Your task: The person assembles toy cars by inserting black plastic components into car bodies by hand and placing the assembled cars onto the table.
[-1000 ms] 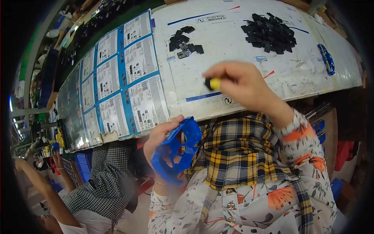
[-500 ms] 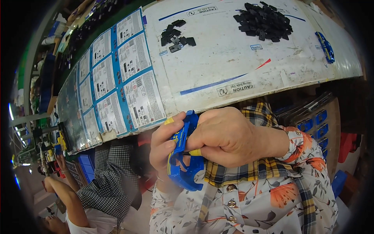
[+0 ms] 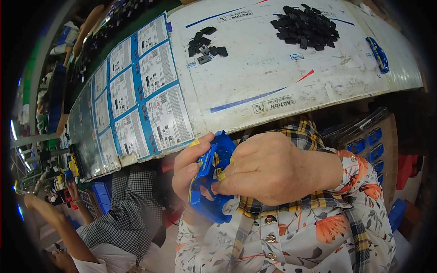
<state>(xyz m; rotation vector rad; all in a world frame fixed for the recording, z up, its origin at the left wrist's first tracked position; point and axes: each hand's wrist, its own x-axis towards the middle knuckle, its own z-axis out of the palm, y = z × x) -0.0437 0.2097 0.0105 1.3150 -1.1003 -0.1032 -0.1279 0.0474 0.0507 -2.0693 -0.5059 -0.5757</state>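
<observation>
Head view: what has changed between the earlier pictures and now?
The right hand has moved from over the table toward the body, to the blue shell's open side; the black piece it carried no longer shows. The left hand still holds the shell; the large black pile stays.

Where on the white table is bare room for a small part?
The table has bare patches between the small pile and the large pile, nearer than both, and between the large one and the blue part at right. Crowded: the left end, under label cards, and off the table, where left hand and right hand meet at the blue shell.
</observation>
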